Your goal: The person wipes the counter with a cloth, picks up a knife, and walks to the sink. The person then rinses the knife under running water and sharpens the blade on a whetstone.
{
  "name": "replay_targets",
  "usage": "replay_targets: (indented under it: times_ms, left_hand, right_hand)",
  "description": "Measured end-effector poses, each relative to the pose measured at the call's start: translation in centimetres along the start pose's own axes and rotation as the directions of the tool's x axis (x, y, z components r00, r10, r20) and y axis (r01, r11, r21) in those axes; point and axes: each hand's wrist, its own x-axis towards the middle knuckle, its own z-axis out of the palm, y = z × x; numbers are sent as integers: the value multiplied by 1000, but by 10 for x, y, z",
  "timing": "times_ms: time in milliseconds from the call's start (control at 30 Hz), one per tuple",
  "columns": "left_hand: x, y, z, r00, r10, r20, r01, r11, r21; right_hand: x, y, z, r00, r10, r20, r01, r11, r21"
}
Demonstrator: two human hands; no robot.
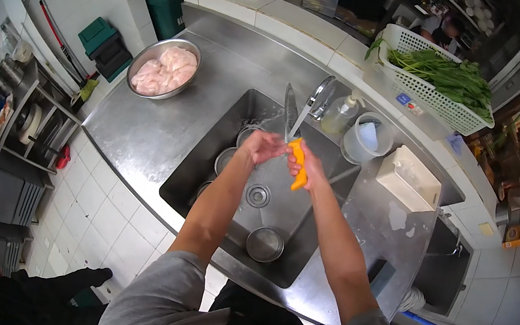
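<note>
Knife (pixel 291 112): over the sink (pixel 294 204), blade pointing away, beside the tap (pixel 321 93) stream
Right hand (pixel 313 165): wrapped around the orange handle (pixel 298 176)
Left hand (pixel 263 146): loosely curled near the blade's base; cannot tell if gripping
Edge: best kept clear of fingertips
</note>
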Motion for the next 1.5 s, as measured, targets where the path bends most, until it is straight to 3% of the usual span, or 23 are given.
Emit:
replay_targets:
  times_ms: [33, 133, 167, 200, 233, 267, 467, 600, 667, 700, 733, 800, 900, 933, 1000, 1067, 1233, 1267, 1300, 1333, 1367, 1400, 1500]
  left_hand:
    - [1, -2, -7, 998, -21, -52, 21, 1000, -4]
    - [3, -8, -6, 969, -62, -240, 81, 994, 72]
    - [9, -14, -2, 968, -130, -215, 146, 988, 57]
    - [16, -21, 3, 961, -206, -186, 219, 974, 52]
    - [18, -27, 6, 979, -195, -60, 198, 979, 47]
    - [41, -38, -7, 964, -234, -127, 239, 971, 28]
    - [72, -31, -27, 963, -262, -58, 268, 946, 182]
    - [66, -12, 2, 972, -108, -210, 126, 989, 75]
    - [76, 2, -28, 991, -113, -73, 116, 993, 35]
    - [74, 1, -9, 964, -9, -265, 46, 990, 134]
    - [78, 0, -14, 986, -36, -164, 41, 999, 27]
    - [55, 5, 50, 838, 3, -545, -51, 996, -74]
    - [66, 11, 38, 812, 63, -580, -107, 993, -41]
    - [74, 17, 30, 734, 236, -636, -62, 957, 283]
    - [100, 33, 2, 629, 509, -587, 119, 683, 721]
    - [120, 53, -1, 677, 521, -521, 156, 590, 792]
    - [217, 64, -48, 893, 291, -343, -70, 844, 533]
    - [182, 57, -22, 986, 162, -28, -121, 829, 545]
    - [176, 41, 1, 895, 306, -325, -98, 845, 526]
    - [175, 44, -4, 925, 188, -331, -44, 916, 399]
    - [208, 59, -47, 992, 43, -116, -27, 990, 138]
    - [202, 52, -18, 996, 59, 62, -78, 924, 375]
    - [158, 46, 20, 981, 4, 195, -106, 849, 517]
  right_hand:
    - [-1, 2, 0, 1000, -6, -5, 6, 1000, 2]
    - [1, 10, 1, 970, -150, -192, 39, 873, -485]
    - [4, 11, 15, 914, -283, -289, -8, 701, -713]
    - [29, 30, -8, 828, -551, -99, 183, 432, -883]
    - [18, 27, 0, 816, -577, -30, 227, 367, -902]
    - [22, 25, 2, 835, -551, 12, 80, 99, -992]
    - [-49, 1, 28, 821, -570, 30, 73, 53, -996]
    - [-74, 11, 11, 807, -588, -51, -10, 74, -997]
    - [-85, 19, 3, 794, -608, -9, 14, 33, -999]
    - [-94, 20, 2, 790, -614, -5, 12, 24, -1000]
    - [-102, 18, 1, 780, -626, -11, -2, 15, -1000]
    - [-107, 16, -2, 790, -612, -22, -34, -7, -999]
    - [-112, 10, 8, 826, -558, -84, -116, -22, -993]
    - [-113, 12, 4, 833, -547, -78, -111, -27, -993]
    - [-115, 21, -5, 856, -510, -79, -118, -44, -992]
    - [-127, 22, 1, 882, -458, -115, -153, -46, -987]
    - [-179, 45, -19, 949, -272, -158, -150, 52, -987]
    - [-199, 56, -31, 943, -297, -147, -111, 137, -984]
    - [-223, 62, -36, 947, -267, -180, -131, 193, -972]
    - [-254, 61, -36, 940, -253, -230, -165, 255, -953]
    - [-284, 62, -36, 920, -215, -326, -262, 279, -924]
    - [-334, 78, -55, 858, -340, -384, -243, 389, -888]
    - [-418, 123, -94, 784, -370, -499, -275, 514, -813]
